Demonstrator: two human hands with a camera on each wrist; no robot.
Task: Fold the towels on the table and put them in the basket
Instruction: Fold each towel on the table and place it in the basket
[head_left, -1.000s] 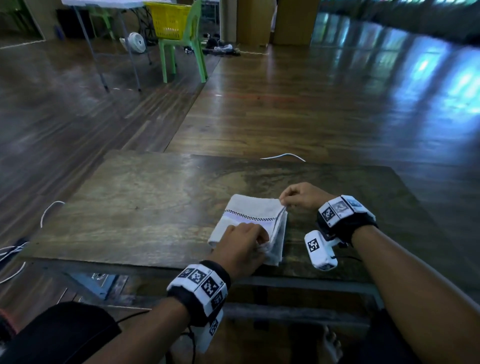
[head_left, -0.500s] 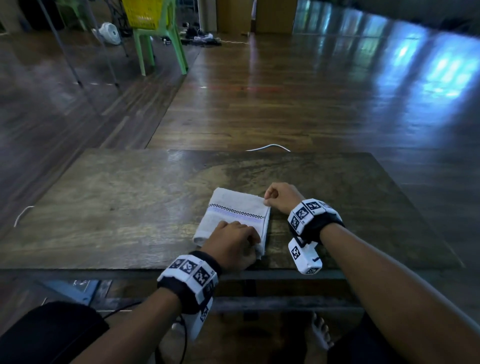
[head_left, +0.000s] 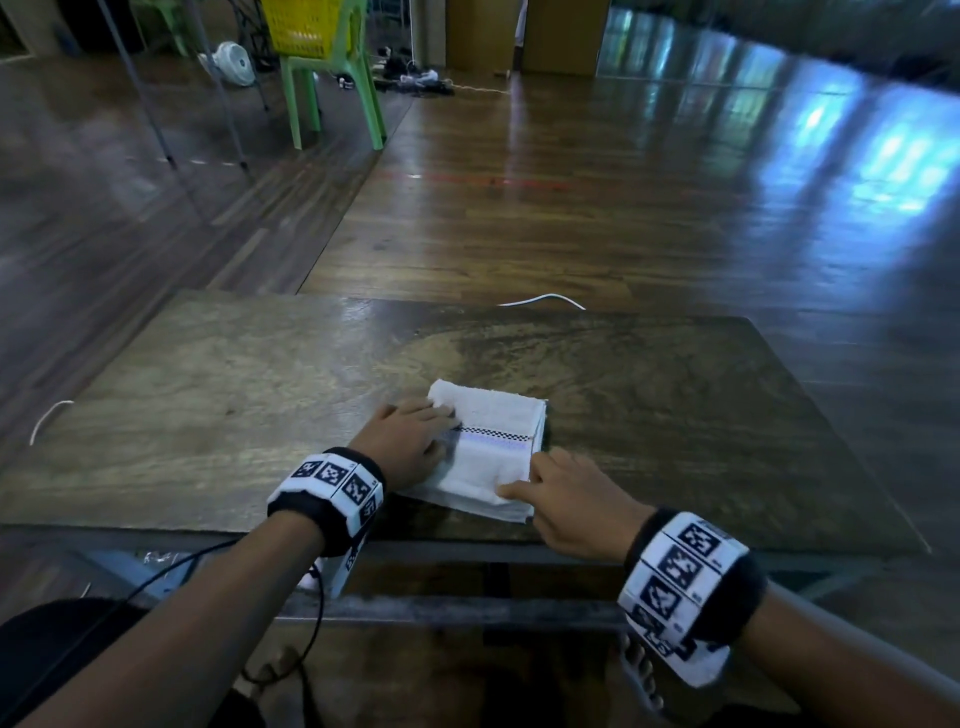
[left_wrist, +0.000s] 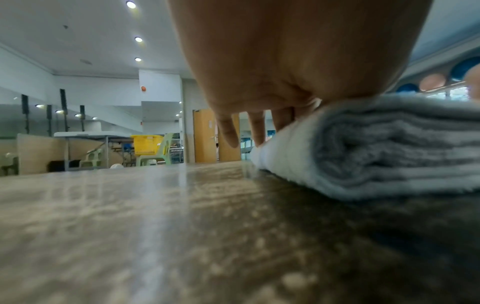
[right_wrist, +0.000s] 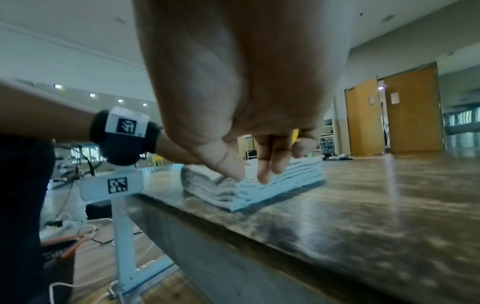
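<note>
A white folded towel (head_left: 493, 421) with a checked stripe lies on the wooden table (head_left: 260, 389) near its front edge. It shows as a thick stack of layers in the left wrist view (left_wrist: 389, 148) and the right wrist view (right_wrist: 259, 191). My left hand (head_left: 410, 441) lies flat on the towel's left side, with the fingers (left_wrist: 259, 133) reaching down past its edge. At the near right corner my right hand (head_left: 545, 483) rests thumb and fingertips (right_wrist: 265, 174) on the top layer. Neither hand grips anything.
A yellow basket (head_left: 306, 26) stands on a green plastic chair (head_left: 332, 78) on the floor far beyond the table's left side. Near them are a white fan (head_left: 234, 62) and a folding table's legs. A white cable (head_left: 540, 300) lies behind the table's far edge.
The towel now lies more squarely, stripe across its middle. My left hand has moved from the near edge to the left side. My right hand has come back from the far right corner to the near one.
</note>
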